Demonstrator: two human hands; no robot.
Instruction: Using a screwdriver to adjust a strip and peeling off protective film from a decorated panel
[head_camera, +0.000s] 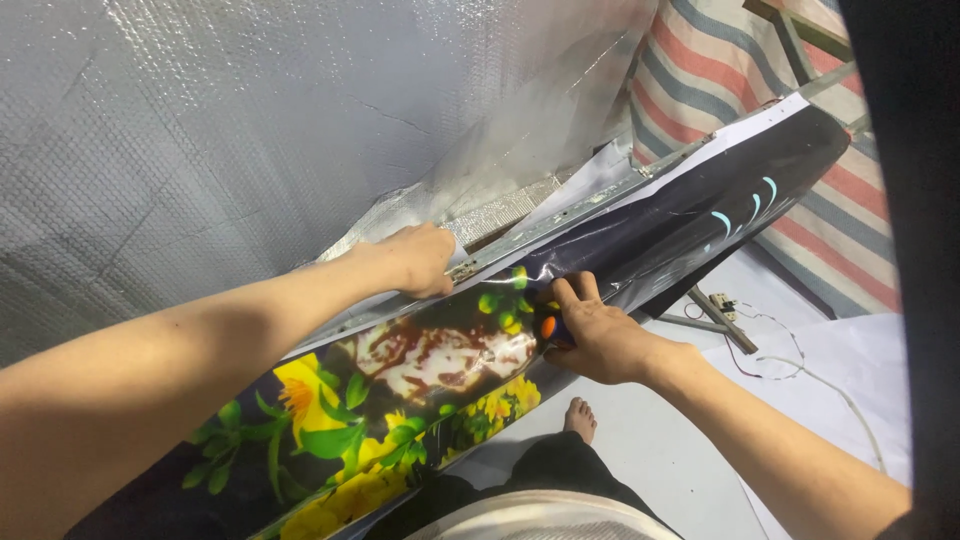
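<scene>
Pale floor (660, 440) with white sheet (850, 350), thin wires (800, 365), bare foot (580, 418).

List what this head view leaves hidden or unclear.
- Left hand: fingertips curl over the metal rail, out of sight.
- Orange tool: mostly covered by the right hand; its kind is unclear.
- Printed sheet: cut off by the bottom edge; glare washes out the middle.
- Small part on the floor: too small to identify.

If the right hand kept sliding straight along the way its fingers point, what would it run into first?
The right hand points up and left across the glossy printed banner. Going straight on, it would probably first meet the metal frame edge at the banner's top, close beside the left hand; depth is unclear.
</scene>
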